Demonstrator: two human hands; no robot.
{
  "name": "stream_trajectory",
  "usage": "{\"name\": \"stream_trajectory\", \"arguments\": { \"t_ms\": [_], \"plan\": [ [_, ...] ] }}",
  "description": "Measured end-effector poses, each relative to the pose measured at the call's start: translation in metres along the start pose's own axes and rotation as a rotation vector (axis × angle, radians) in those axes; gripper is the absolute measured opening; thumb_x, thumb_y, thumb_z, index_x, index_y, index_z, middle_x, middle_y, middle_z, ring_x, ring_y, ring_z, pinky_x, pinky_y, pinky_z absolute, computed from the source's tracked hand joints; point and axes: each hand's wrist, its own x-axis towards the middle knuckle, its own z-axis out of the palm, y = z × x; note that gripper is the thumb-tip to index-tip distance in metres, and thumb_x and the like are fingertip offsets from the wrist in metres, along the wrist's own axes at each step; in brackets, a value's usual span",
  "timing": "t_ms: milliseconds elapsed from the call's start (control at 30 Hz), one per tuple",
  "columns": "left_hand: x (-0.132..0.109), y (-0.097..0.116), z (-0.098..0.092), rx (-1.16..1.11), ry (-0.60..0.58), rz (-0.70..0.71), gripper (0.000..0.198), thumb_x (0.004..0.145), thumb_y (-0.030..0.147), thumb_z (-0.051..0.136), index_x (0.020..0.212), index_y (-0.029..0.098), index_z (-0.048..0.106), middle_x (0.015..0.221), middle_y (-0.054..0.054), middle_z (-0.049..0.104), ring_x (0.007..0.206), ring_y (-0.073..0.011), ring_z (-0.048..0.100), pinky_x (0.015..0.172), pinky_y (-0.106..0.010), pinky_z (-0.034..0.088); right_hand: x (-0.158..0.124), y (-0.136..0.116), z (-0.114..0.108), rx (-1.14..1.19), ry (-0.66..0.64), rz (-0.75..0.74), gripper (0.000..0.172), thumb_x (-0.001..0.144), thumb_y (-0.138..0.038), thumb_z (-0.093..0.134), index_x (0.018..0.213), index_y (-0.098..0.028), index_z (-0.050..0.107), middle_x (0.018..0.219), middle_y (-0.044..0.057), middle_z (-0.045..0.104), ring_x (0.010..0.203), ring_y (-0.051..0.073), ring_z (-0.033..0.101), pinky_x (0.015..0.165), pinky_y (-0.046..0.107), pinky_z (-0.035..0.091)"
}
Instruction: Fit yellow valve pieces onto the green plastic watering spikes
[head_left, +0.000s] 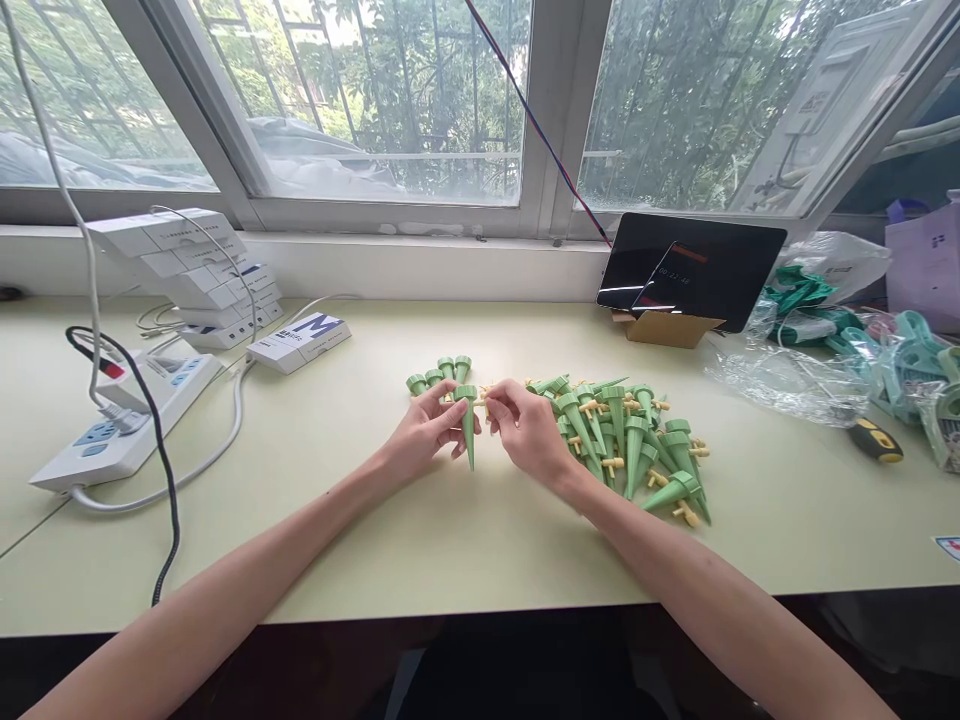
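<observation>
My left hand (pixel 431 428) is closed around a green plant watering spike (pixel 468 425), which hangs upright with its tip pointing down. From the right, the fingers of my right hand (pixel 523 425) pinch the small yellow valve (pixel 480 403) at the spike's side; the fingers partly hide it. Just behind my left hand stand several more green spikes (pixel 444 370) in a group. A big heap of green spikes with yellow valves (pixel 634 430) lies to the right, partly behind my right hand and wrist.
White boxes (pixel 217 270) are stacked at the left behind a power strip (pixel 127 420) with cables. A tablet (pixel 690 268) leans on a cardboard stand at the back right. Plastic bags (pixel 795 380), a yellow-black tool (pixel 876 440) and green clips (pixel 911 365) lie at the right.
</observation>
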Motion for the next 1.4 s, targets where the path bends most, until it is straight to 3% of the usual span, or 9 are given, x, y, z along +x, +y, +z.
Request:
{"name": "stream_trajectory", "arguments": {
  "t_ms": [300,667,1400],
  "plan": [
    [-0.002,0.006,0.009,0.212,0.046,0.151,0.022,0.092,0.039,0.063,0.095,0.019,0.054,0.078,-0.003,0.068,0.053,-0.0126,0.060,0.049,-0.028,0.050,0.002,0.000,-0.002,0.013,0.001,0.027,0.018,0.096,-0.029,0.047,0.082,-0.021,0.055,0.066,-0.003,0.056,0.055,0.011,0.049,0.057,0.024,0.041],
    [0.000,0.003,0.008,0.132,0.130,0.100,0.027,0.090,0.041,0.065,0.102,0.021,0.052,0.077,-0.002,0.069,0.052,-0.0118,0.059,0.046,-0.026,0.048,0.001,0.000,-0.001,-0.011,-0.009,0.017,0.015,0.095,-0.032,0.049,0.091,-0.021,0.058,0.071,-0.001,0.061,0.058,0.013,0.053,0.059,0.026,0.042],
    [0.003,0.000,0.008,0.196,0.227,0.120,0.036,0.091,0.046,0.062,0.111,0.021,0.047,0.068,0.001,0.065,0.049,-0.0116,0.057,0.041,-0.021,0.045,0.000,-0.004,0.003,-0.011,-0.025,0.026,0.013,0.090,-0.028,0.054,0.100,-0.020,0.058,0.081,0.004,0.069,0.070,0.017,0.065,0.068,0.030,0.053]
  ]
}}
